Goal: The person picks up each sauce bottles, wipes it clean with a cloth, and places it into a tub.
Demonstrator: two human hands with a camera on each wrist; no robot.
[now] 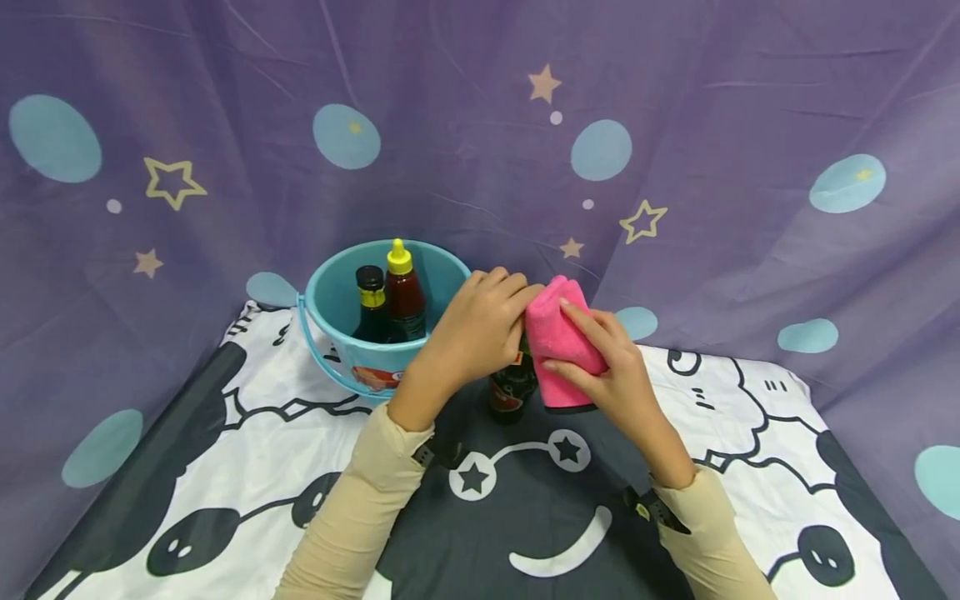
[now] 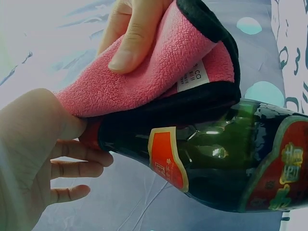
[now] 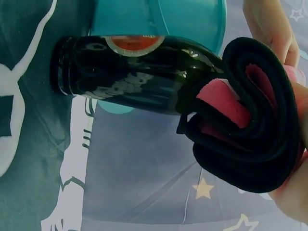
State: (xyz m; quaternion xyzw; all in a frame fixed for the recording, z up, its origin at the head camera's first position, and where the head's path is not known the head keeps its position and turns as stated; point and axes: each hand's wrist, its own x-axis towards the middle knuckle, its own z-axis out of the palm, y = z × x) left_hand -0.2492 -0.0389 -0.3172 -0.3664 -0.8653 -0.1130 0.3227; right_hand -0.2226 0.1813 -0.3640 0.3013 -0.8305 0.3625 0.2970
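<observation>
A dark green glass sauce bottle (image 1: 512,390) with red-and-gold labels stands upright on the dark cloth beside the bucket. My left hand (image 1: 480,325) holds it at the red-capped neck, with thumb and fingers around the top in the left wrist view. A folded pink towel (image 1: 558,342) with black edging is gripped between the thumb and fingers of my right hand (image 1: 611,358). The towel lies against the bottle's neck and shoulder (image 2: 216,130), hiding part of them. A white tag (image 2: 192,77) shows inside its folds.
Left of the bottle stands a light blue bucket (image 1: 337,287). It contains a black-capped dark bottle (image 1: 371,312) and a red-brown squeeze bottle (image 1: 405,296) with a yellow nozzle. A purple patterned curtain (image 1: 480,192) hangs behind the cartoon-print tablecloth (image 1: 465,567).
</observation>
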